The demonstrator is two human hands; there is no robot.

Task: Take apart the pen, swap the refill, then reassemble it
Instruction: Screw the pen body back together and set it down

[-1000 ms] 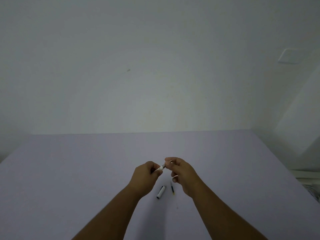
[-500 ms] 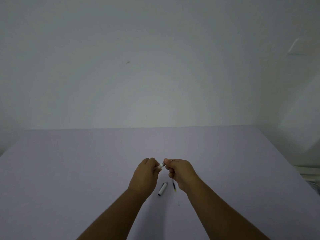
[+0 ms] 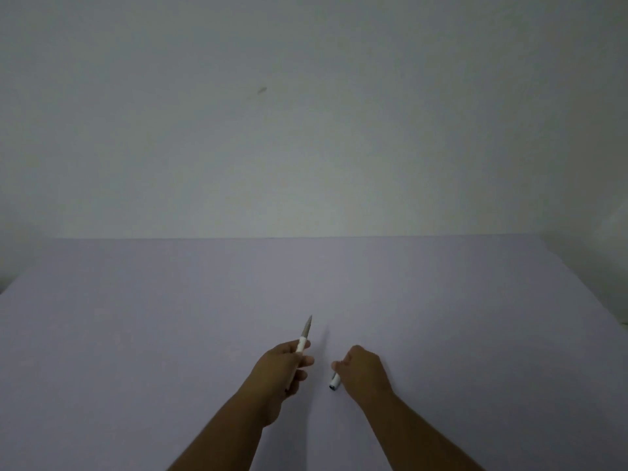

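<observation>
My left hand grips the white pen body, whose grey pointed tip sticks out away from me over the table. My right hand is down on the table to the right, fingers curled over the white pen cap, which lies on the surface with its dark open end toward me. The fingertips touch the cap's far end; I cannot tell whether they grip it. The old refill seen earlier beside the cap is hidden under my right hand.
The pale lilac table spreads wide on every side, and its far edge meets a plain white wall. A white object shows at the far right edge of the view.
My hands have parted. The left hand swung the pen so its tip points away from me. The right hand let go of the pen and dropped onto the cap on the table.
</observation>
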